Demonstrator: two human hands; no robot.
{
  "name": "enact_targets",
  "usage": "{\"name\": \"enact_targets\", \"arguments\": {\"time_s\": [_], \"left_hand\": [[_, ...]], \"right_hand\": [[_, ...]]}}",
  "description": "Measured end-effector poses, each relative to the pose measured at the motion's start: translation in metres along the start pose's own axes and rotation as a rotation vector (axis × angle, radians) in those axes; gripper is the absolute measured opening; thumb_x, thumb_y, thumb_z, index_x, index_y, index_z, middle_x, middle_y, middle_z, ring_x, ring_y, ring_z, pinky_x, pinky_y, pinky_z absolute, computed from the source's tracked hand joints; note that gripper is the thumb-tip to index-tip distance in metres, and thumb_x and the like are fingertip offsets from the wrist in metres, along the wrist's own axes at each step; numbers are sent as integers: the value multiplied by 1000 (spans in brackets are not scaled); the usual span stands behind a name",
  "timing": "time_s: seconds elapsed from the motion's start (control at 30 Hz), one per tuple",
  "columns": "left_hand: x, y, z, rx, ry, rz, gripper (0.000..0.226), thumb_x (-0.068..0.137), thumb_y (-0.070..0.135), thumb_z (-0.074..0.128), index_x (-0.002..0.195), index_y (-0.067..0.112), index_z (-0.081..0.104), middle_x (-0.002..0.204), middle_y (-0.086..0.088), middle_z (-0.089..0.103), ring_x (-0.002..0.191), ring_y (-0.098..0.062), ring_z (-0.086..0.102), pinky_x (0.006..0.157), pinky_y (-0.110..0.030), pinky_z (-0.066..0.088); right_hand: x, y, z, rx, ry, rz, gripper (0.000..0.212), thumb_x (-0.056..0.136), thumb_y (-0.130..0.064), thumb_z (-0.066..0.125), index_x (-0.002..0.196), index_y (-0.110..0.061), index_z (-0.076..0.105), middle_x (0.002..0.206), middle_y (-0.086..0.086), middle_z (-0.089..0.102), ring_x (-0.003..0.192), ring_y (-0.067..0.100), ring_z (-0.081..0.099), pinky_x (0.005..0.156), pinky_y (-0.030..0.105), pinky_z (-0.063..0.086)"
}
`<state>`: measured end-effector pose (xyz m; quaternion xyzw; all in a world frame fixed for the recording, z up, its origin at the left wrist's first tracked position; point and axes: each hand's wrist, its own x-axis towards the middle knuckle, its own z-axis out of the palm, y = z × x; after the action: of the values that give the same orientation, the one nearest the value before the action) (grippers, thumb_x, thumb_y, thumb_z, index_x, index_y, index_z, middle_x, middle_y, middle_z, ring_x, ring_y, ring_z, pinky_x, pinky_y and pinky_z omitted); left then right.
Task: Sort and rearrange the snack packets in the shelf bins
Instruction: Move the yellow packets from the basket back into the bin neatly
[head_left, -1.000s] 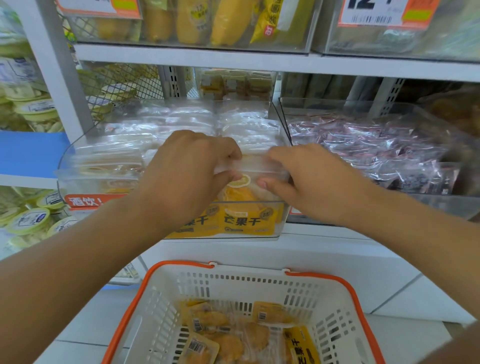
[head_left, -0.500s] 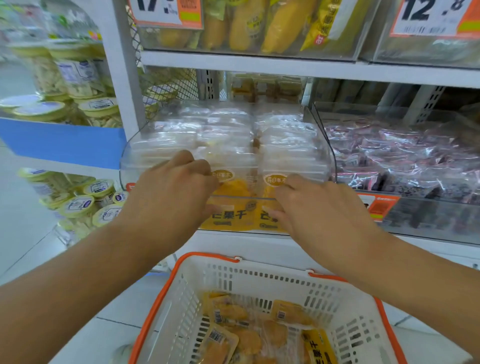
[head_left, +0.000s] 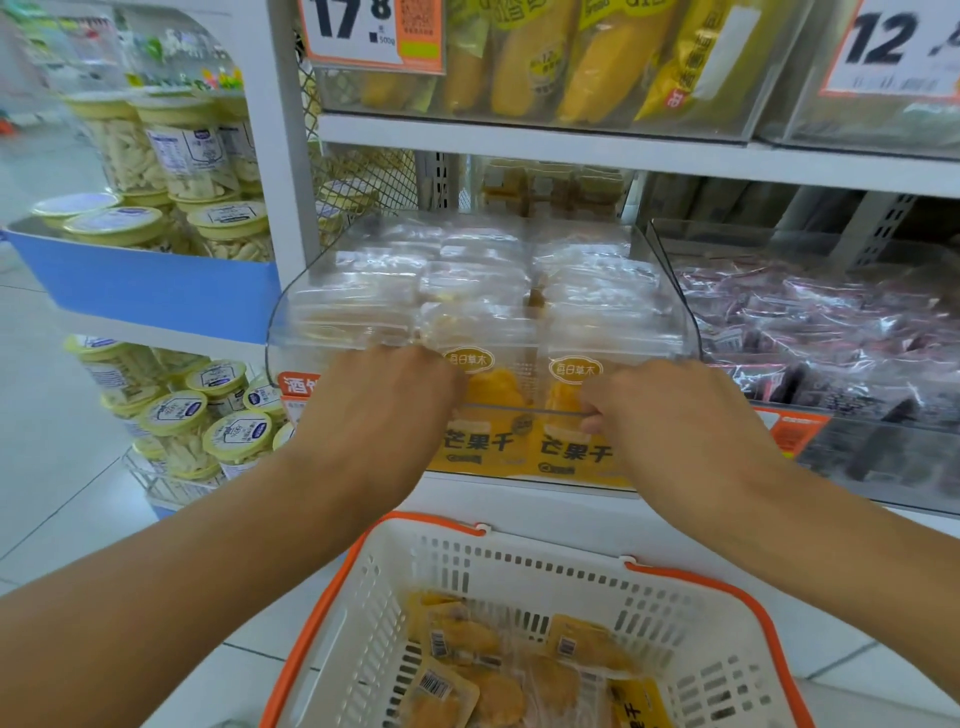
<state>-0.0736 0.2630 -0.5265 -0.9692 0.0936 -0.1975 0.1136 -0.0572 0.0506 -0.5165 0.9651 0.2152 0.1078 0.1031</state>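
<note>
Where the clear shelf bin (head_left: 311, 332) stands on the middle shelf, its front rim is met by both hands. The left hand (head_left: 382, 415) is laid over the rim with fingers curled inward, though whether a packet is pinched cannot be told. The right hand (head_left: 670, 431) is curled over the front wall, its fingertips (head_left: 592, 410) hooked on the rim. The mango snack packets (head_left: 483, 291) are stacked in rows inside the bin, two yellow-labelled ones upright against the front wall between the hands. More packets (head_left: 519, 670) are seen lying in the white basket (head_left: 519, 566) with an orange rim below. A bin of dark packets (head_left: 810, 322) is set just beside, to the right.
</note>
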Motion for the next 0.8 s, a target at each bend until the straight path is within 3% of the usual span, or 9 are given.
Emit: {"name": "enact_targets", "arguments": {"time_s": [0.13,0.33,0.43,0.5,0.57,0.63,0.73,0.8], "left_hand": [[-6,-10,-9,-54,-29,22,17,101,32,52,84,30,54,88,7,62,81,-18,59,60,-29,33],[-12,-11,-20,-120,-23,47,21,101,38,49,88,29,61,86,8,62,82,-16,60,62,-29,36],[-16,-25,-33,-157,-41,33,22,98,45,50,90,32,66,86,10,64,81,-15,62,61,-30,43],[-22,-26,-36,-185,-93,32,18,95,46,54,92,34,68,88,10,66,83,-16,64,67,-31,49],[-29,-20,-32,-159,-146,59,19,96,43,53,93,30,66,88,8,66,84,-16,64,70,-31,49],[-33,-15,-29,-133,-131,68,20,99,40,49,90,27,62,87,7,64,83,-16,62,66,-30,46],[-42,-11,-24,-157,-9,88,12,93,30,64,82,26,60,81,8,61,75,-18,62,56,-30,42],[-49,-7,-18,-150,53,94,26,72,11,83,74,25,61,71,7,57,57,-20,59,45,-28,39]], "right_hand": [[-5,-4,2,-31,33,-38,20,86,-12,66,75,-26,56,66,-6,59,60,17,57,56,28,46],[-15,4,-10,-3,132,-63,18,93,-29,66,75,-28,62,60,-9,55,59,17,59,55,29,46],[-21,-2,-15,14,137,-65,30,73,-28,85,62,-32,58,49,-14,36,44,13,49,44,24,33],[-27,-9,-15,21,98,-102,30,71,-28,86,63,-33,59,51,-12,46,47,14,54,45,25,36],[-34,-14,-12,6,15,-117,12,89,-30,69,79,-32,63,70,-9,61,65,15,62,58,29,47],[-36,-12,-14,-17,0,-101,10,97,-31,58,88,-31,63,79,-8,64,74,14,63,62,29,45],[-40,-12,-13,-20,38,-47,11,94,-29,62,84,-32,60,74,-9,61,70,14,62,59,29,47],[-45,-13,-10,-27,57,-15,16,87,-22,68,82,-32,57,75,-10,58,66,16,61,56,32,51]]}}
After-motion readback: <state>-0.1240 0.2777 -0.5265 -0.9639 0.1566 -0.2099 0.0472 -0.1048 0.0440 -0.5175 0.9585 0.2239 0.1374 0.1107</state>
